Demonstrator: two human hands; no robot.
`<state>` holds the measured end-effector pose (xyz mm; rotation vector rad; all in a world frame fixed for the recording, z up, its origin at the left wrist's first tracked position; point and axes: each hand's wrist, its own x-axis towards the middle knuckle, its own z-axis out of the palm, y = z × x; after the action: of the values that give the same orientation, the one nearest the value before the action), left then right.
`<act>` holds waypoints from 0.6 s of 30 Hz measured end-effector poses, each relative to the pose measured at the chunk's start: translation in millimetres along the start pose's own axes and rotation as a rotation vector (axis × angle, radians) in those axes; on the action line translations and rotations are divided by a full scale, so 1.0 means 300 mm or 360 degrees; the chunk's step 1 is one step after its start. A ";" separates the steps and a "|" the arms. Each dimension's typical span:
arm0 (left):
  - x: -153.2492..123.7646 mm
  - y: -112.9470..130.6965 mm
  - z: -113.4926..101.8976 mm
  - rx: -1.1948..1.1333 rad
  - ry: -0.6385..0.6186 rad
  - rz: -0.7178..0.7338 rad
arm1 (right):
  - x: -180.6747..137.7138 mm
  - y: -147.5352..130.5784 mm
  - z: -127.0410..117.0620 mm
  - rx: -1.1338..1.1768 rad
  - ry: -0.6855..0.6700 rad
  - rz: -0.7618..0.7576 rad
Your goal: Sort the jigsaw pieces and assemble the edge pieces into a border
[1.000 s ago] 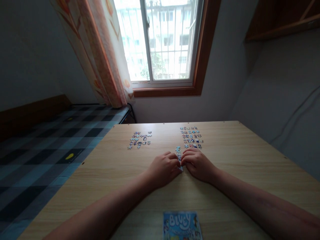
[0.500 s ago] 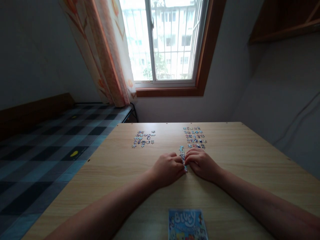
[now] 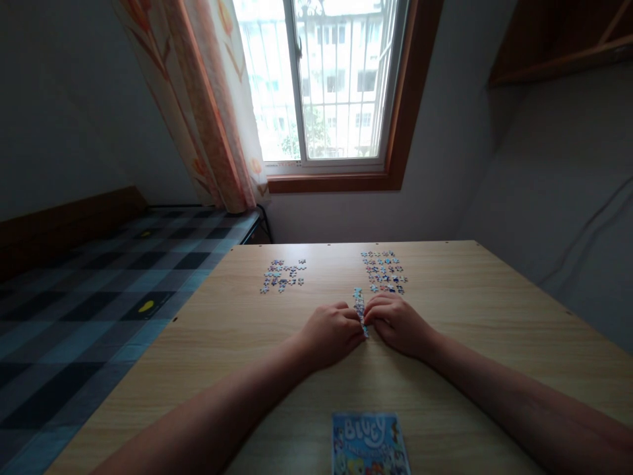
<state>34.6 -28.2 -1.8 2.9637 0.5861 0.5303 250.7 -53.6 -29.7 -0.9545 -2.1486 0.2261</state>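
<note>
Below centre frame, the left hand and right hand curl against a narrow puzzle strip — fingertips partly hidden, so I cannot tell whether either pinches it. Loose pieces lie mid-frame; a Bluey packet, bottom centre.

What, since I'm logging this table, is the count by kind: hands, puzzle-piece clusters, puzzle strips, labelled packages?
Left hand, right hand: 2
Puzzle-piece clusters: 2
Puzzle strip: 1
Bluey package: 1
Total: 6
</note>
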 end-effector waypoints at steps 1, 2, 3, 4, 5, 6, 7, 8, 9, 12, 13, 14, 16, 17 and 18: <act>0.000 -0.001 0.000 -0.0006 -0.0004 0.0002 | 0.000 0.000 0.000 0.0002 -0.0001 0.0001; 0.001 -0.002 0.000 -0.0007 -0.0007 0.0005 | 0.001 -0.001 0.000 0.0006 -0.0002 0.0002; 0.001 -0.003 -0.001 -0.0004 -0.0009 0.0008 | 0.001 0.000 0.000 0.0009 -0.0002 0.0004; 0.001 -0.003 -0.001 0.0001 -0.0010 0.0013 | 0.001 0.000 0.000 0.0013 0.0000 0.0005; 0.001 -0.003 -0.001 0.0007 -0.0011 0.0022 | 0.001 0.001 0.001 0.0016 0.0001 0.0005; 0.000 -0.004 -0.001 0.0013 -0.0011 0.0033 | 0.001 0.001 0.001 0.0018 0.0000 0.0003; -0.001 -0.005 -0.001 0.0019 -0.0008 0.0049 | 0.001 0.002 0.001 0.0019 -0.0002 0.0002; -0.003 -0.006 -0.001 0.0027 -0.0001 0.0068 | 0.000 0.003 0.002 0.0018 -0.0004 0.0002; -0.004 -0.008 0.000 0.0035 0.0011 0.0089 | 0.000 0.004 0.002 0.0014 -0.0005 0.0002; -0.010 -0.014 0.004 0.0065 0.0052 0.0151 | 0.001 0.002 0.000 0.0006 -0.0015 0.0007; -0.012 -0.016 0.005 0.0073 0.0062 0.0165 | 0.001 0.001 -0.001 0.0006 -0.0016 0.0008; -0.014 -0.018 0.005 0.0082 0.0067 0.0174 | 0.002 -0.001 -0.001 0.0007 -0.0016 0.0006; -0.016 -0.023 0.005 0.0093 0.0062 0.0183 | 0.003 -0.003 -0.003 0.0007 -0.0008 -0.0005; -0.017 -0.026 0.004 0.0088 0.0054 0.0185 | 0.004 -0.004 -0.004 0.0003 0.0000 -0.0013; -0.018 -0.028 0.003 0.0071 0.0044 0.0186 | 0.004 -0.004 -0.005 -0.0004 0.0007 -0.0020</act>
<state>27.4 -22.4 -5.6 3.0518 0.4348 0.5765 250.6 -53.7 -27.4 -0.9418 -2.1506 0.2152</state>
